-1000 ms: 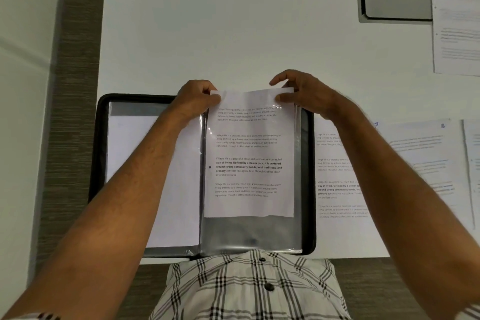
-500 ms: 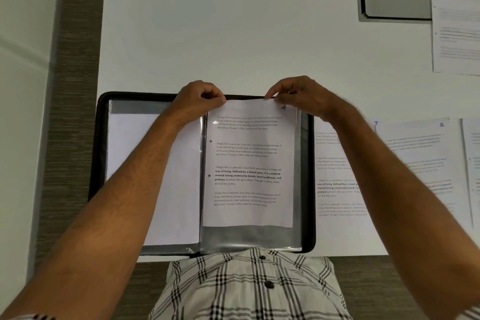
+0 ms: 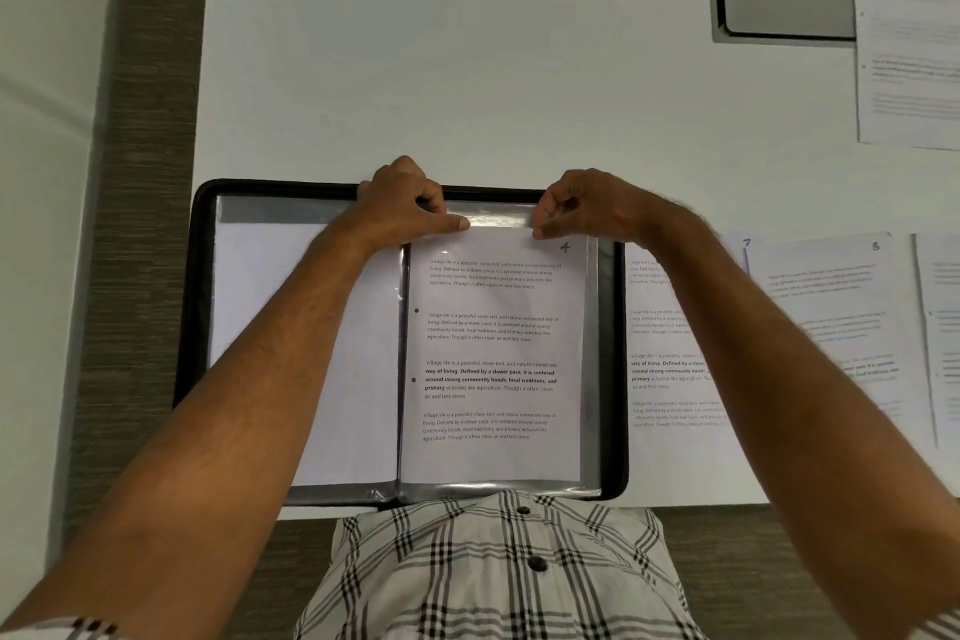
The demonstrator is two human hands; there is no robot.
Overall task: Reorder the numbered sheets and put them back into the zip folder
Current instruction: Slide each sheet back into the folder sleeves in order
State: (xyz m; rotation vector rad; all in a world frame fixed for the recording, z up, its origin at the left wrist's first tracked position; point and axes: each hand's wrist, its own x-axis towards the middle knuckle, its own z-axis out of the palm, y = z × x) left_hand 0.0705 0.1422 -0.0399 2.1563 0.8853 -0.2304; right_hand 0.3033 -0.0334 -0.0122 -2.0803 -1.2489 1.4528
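From the head camera I look down at the open zip folder [image 3: 200,327] lying on the white table [image 3: 467,68], close to my shirt. The page marked 4 [image 3: 493,353] sits inside the clear sleeve [image 3: 589,359] on the right half of the folder, and its bottom edge looks almost all the way down.

My left hand [image 3: 402,203] and my right hand [image 3: 582,205] are both at the top of that sleeve. The fingers of each are curled and the thumbs point toward each other, pinching the shiny top lip of the sleeve just above the page. The hands are a little apart, not touching.

To do this step well, I think I should hold the lip open gently, let the page drop flat, and check that no corner is bent. I should not tug hard, because thin plastic can crease or the page can slide crooked.

Now the writing. A blue "4" is in the top right corner of the page. The bold words say "way of living. Defined by a slower pace, it is centered around strong community bonds, local traditions, and primary". Other lines begin "Village life is a peaceful, close-knit".

Beside the folder on the right lie more loose sheets. One is marked 7 [image 3: 675,327] and one looks like 8 [image 3: 831,317], but that number is blurry. I see no brand names.
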